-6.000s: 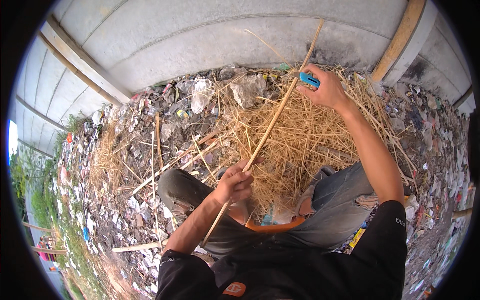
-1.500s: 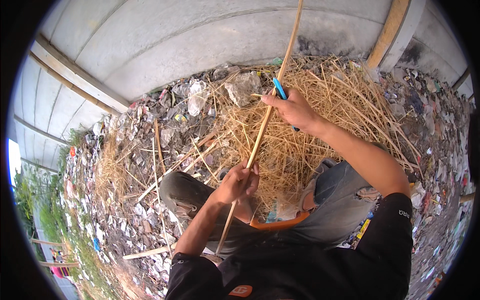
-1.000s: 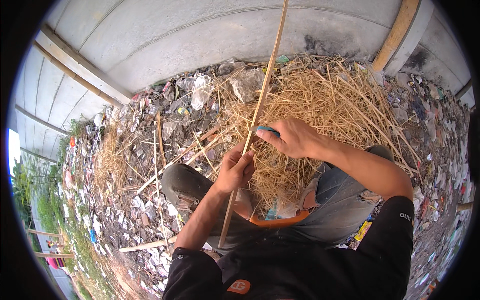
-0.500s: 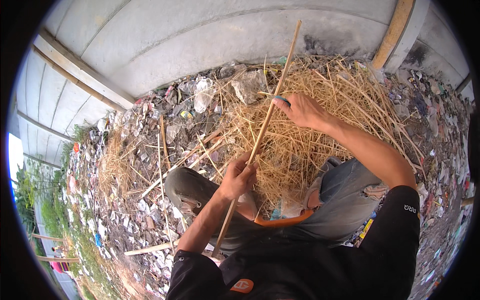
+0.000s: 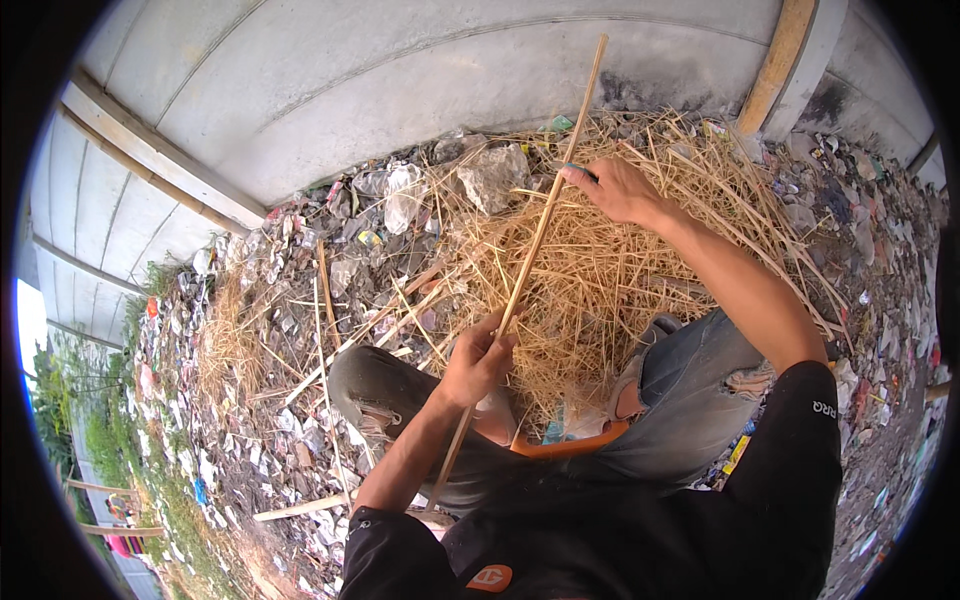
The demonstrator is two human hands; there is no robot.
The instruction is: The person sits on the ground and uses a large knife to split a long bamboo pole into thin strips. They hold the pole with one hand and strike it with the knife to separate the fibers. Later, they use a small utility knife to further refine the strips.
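Note:
A long, narrow bamboo strip (image 5: pixel 540 231) slants from my lap up toward the wall. My left hand (image 5: pixel 478 368) is closed around its lower part, above my bent knee. Farther up, my right hand (image 5: pixel 618 191) is closed on a small knife (image 5: pixel 574 170), pressed against the strip. Only a teal part by the thumb and a bit of thin blade show; my fingers hide the rest. Under the strip, between my legs, lies a heap of straw-coloured shavings (image 5: pixel 600 290).
Beyond the heap stands a grey panel wall (image 5: pixel 430 80) with a bamboo post (image 5: pixel 778 65). A pale rock (image 5: pixel 493 178) lies at the heap's far edge. Litter (image 5: pixel 250 420) covers the ground, with loose bamboo strips (image 5: pixel 305 506) at left. Something orange (image 5: pixel 570 444) shows below me.
My right hand has slid a little farther up the strip, away from me. The thin sliver that stuck out left of the strip there no longer shows. My left hand stays nearly in place.

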